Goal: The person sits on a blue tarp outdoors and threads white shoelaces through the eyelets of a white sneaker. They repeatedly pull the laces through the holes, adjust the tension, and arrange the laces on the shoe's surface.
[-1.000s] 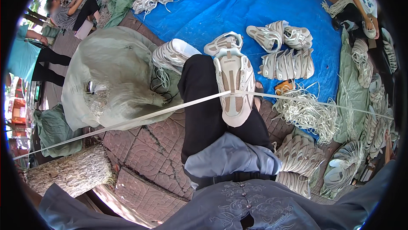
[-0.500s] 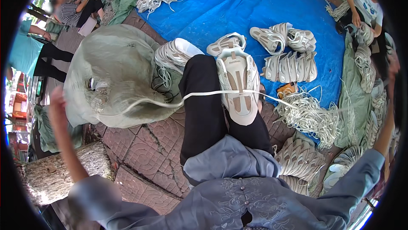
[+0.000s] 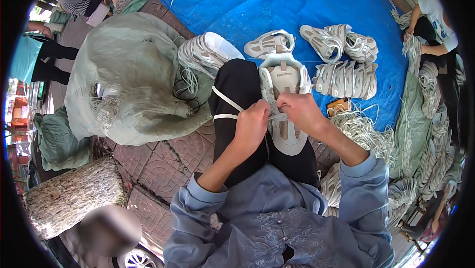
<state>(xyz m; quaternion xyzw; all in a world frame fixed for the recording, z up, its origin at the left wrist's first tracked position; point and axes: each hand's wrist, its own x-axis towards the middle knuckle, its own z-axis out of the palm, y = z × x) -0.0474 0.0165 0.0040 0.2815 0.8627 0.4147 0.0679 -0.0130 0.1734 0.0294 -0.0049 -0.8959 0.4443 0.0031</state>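
Shoe upper (image 3: 287, 80) on the right thigh (image 3: 303, 169), long axis running away from the body, toe end closest to it. From the left: white lace (image 3: 227, 99) doubled across the left leg (image 3: 232, 164); left hand (image 3: 252, 124), fingers pinching that lace, tips at the upper's left edge; right hand (image 3: 303, 113), nearer, directly over the upper's middle, fingers curled inward, impossible to tell whether pinching anything; farther right, loose laces (image 3: 363, 127) heaped.
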